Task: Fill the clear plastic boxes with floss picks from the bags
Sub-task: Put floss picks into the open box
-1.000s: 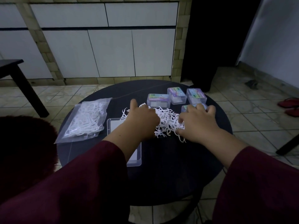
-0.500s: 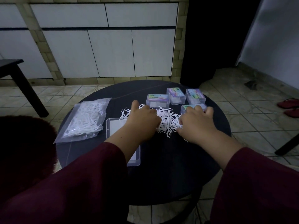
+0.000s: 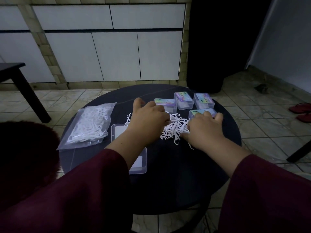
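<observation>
Both hands are down in the loose pile of floss picks (image 3: 175, 127) near the middle of the round black table (image 3: 176, 182). My left hand (image 3: 148, 121) sits on the 9 o'clock side of the pile with the fingers curled into the picks and the thumb sticking up, so it looks like it's gathering a bunch. How much it actually has hold of, can't tell, since the fingertips are buried. My right hand (image 3: 204, 130) is on the 3 o'clock side, also curled in, thumb low against the near edge of the pile.

Key bit for the next move, as far as I can judge: the open clear box (image 3: 137, 165) lies at roughly 7 o'clock from the pile, running under my left forearm with its long axis pointing toward me. So the left hand is the nearer one to drop picks into it. The right would have to cross over.

Further out, four small lidded boxes (image 3: 184, 100) with colourful labels sit at 12 to 2 o'clock of the pile, one just beside my right fingers. A sealed bag of picks (image 3: 90, 126) lies flat at 9 o'clock, well apart from the pile. Dark red sleeves (image 3: 84, 190) fill the bottom of the view.
</observation>
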